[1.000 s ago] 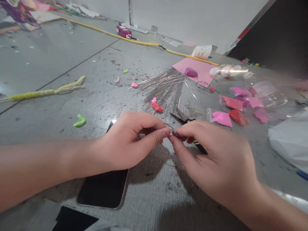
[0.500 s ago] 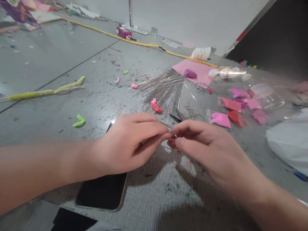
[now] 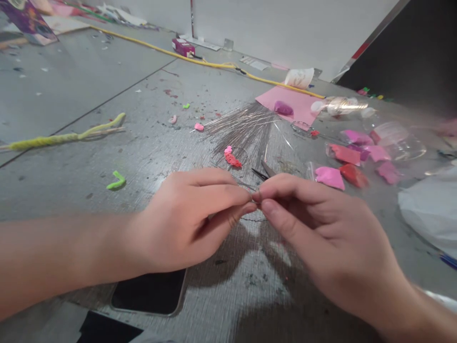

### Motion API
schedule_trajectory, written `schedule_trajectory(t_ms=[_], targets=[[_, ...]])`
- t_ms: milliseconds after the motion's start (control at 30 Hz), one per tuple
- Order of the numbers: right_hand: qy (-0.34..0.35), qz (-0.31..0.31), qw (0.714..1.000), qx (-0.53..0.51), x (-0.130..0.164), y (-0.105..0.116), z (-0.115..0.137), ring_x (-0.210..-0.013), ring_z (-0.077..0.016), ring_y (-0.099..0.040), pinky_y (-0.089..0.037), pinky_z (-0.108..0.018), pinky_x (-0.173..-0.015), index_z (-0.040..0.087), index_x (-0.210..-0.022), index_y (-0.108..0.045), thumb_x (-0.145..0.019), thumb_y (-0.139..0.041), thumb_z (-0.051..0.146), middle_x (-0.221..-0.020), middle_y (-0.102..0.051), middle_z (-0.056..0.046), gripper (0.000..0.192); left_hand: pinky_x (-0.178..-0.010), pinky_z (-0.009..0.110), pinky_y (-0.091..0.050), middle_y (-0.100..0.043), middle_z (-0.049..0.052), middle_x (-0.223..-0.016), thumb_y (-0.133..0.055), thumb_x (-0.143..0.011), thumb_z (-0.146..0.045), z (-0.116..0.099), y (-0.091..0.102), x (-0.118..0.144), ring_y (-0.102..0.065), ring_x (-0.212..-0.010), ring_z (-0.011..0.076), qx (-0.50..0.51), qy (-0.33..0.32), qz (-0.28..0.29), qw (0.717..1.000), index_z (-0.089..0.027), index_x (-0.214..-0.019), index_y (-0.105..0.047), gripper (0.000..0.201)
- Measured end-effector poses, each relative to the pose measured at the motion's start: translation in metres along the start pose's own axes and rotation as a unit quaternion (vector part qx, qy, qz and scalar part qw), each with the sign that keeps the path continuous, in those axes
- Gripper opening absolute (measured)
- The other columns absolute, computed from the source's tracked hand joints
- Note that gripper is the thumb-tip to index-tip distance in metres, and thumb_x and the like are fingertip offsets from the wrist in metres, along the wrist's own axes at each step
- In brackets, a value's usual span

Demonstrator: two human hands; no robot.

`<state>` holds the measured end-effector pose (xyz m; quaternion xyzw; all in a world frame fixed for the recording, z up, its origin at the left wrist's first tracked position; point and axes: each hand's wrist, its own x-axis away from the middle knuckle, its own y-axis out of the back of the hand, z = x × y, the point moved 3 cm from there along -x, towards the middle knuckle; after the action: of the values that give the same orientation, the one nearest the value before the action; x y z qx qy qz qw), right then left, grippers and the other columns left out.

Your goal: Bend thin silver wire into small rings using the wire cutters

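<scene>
Wire (image 3: pixel 254 219), littered gray tabletop (image 3: pixel 150 152), white wall (image 3: pixel 285 33)

Left hand (image 3: pixel 194 216) is hiding far end of smartphone (image 3: pixel 148 293); right hand (image 3: pixel 332 233) is covering most of pliers (image 3: pixel 267 169). Wire (image 3: pixel 254 202) between them is showing too fine to trace.

Shiny metal wires (image 3: pixel 239 121), glossy phone (image 3: pixel 146 293), matt paper (image 3: pixel 304 104)

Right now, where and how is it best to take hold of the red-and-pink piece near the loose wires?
Probably pinch the red part of the red-and-pink piece, from above and its near-left side: this part looks thickest, and the loose wires fan out beyond it. The left hand is nearest in the picture.
</scene>
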<state>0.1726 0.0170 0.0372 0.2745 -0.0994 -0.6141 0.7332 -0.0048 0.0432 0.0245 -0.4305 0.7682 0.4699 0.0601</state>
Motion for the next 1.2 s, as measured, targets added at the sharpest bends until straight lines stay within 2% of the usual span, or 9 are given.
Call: schedule_trajectory(t_ms=[167,300,367,433,567,667,767,1000,1200], targets=[[0.131,-0.038,0.983,0.122,0.002,-0.002,0.002,-0.081,-0.016,-0.068,-0.056,-0.029,-0.07,0.022,-0.094,-0.065,-0.094,-0.058,0.011,-0.092,-0.073,-0.004,0.013,-0.057,0.022,-0.048,-0.067,0.001,-0.067,-0.059,-0.097,-0.018,0.003,-0.004,-0.001,-0.06,-0.061,0.0109,0.079,0.089,-0.004,0.993,-0.017,-0.082,-0.071,0.019],[0.281,-0.034,0.934,0.216,0.004,-0.005,-0.003,-0.086,-0.019,-0.068,-0.057,-0.034,-0.077,0.019,-0.101,-0.067,-0.092,-0.057,0.004,-0.094,-0.073,-0.008,0.02,-0.053,0.017,-0.049,-0.066,-0.002,-0.065,-0.058,-0.097,-0.017,0.006,-0.011,0.002,-0.059,-0.058,0.0089,0.184,0.177,0.0,0.967,-0.016,-0.077,-0.069,0.023],[0.318,-0.021,0.92,0.227,0.003,-0.005,-0.005,-0.086,-0.0193,-0.068,-0.057,-0.034,-0.078,0.018,-0.103,-0.068,-0.091,-0.057,0.004,-0.094,-0.073,-0.008,0.022,-0.051,0.018,-0.049,-0.064,-0.002,-0.063,-0.056,-0.098,-0.021,0.008,-0.014,0.002,-0.058,-0.057,0.0093,0.204,0.2,0.015,0.958,-0.016,-0.076,-0.067,0.026],[0.289,-0.027,0.936,0.199,0.0,-0.002,-0.008,-0.086,-0.0185,-0.069,-0.058,-0.033,-0.077,0.02,-0.103,-0.07,-0.092,-0.058,0.006,-0.096,-0.074,-0.007,0.022,-0.053,0.019,-0.048,-0.064,-0.002,-0.064,-0.056,-0.098,-0.021,0.012,-0.013,0.001,-0.058,-0.059,0.0097,0.172,0.184,0.01,0.968,-0.017,-0.077,-0.067,0.025],[0.109,-0.003,0.993,0.034,-0.008,0.004,-0.012,-0.079,-0.0154,-0.07,-0.058,-0.028,-0.069,0.023,-0.093,-0.073,-0.096,-0.061,0.018,-0.092,-0.076,-0.003,0.013,-0.064,0.024,-0.051,-0.069,0.002,-0.074,-0.059,-0.097,-0.02,0.015,-0.006,-0.003,-0.062,-0.068,0.0129,0.049,0.051,0.002,0.997,-0.02,-0.084,-0.069,0.016],[-0.003,0.029,0.998,-0.054,-0.011,0.005,-0.017,-0.075,-0.0157,-0.069,-0.057,-0.026,-0.064,0.023,-0.083,-0.074,-0.095,-0.067,0.026,-0.086,-0.076,-0.003,0.014,-0.068,0.029,-0.053,-0.069,0.005,-0.079,-0.059,-0.098,-0.027,0.018,-0.004,-0.004,-0.063,-0.071,0.0164,-0.007,0.009,0.009,1.0,-0.023,-0.086,-0.068,0.015],[-0.067,0.052,0.991,-0.105,-0.011,0.005,-0.026,-0.07,-0.0152,-0.067,-0.053,-0.025,-0.057,0.022,-0.081,-0.074,-0.088,-0.077,0.031,-0.081,-0.075,-0.002,0.011,-0.071,0.03,-0.054,-0.07,0.006,-0.083,-0.061,-0.097,-0.029,0.019,-0.002,-0.004,-0.064,-0.076,0.0177,-0.02,0.004,0.003,1.0,-0.025,-0.086,-0.066,0.012],[-0.114,0.106,0.971,-0.182,-0.013,0.003,-0.04,-0.069,-0.0135,-0.068,-0.053,-0.023,-0.056,0.021,-0.092,-0.075,-0.086,-0.079,0.038,-0.083,-0.074,-0.002,0.018,-0.073,0.03,-0.056,-0.073,0.006,-0.086,-0.058,-0.098,-0.025,0.019,-0.001,-0.005,-0.066,-0.078,0.0174,-0.007,0.012,-0.005,1.0,-0.025,-0.09,-0.067,0.012],[-0.115,0.1,0.972,-0.179,-0.014,0.005,-0.037,-0.068,-0.0126,-0.068,-0.053,-0.022,-0.056,0.02,-0.09,-0.074,-0.078,-0.086,0.03,-0.08,-0.074,-0.001,0.019,-0.071,0.029,-0.056,-0.074,0.007,-0.089,-0.057,-0.097,-0.019,0.017,-0.003,-0.006,-0.068,-0.078,0.0172,0.026,0.004,0.02,0.999,-0.023,-0.093,-0.069,0.013]])
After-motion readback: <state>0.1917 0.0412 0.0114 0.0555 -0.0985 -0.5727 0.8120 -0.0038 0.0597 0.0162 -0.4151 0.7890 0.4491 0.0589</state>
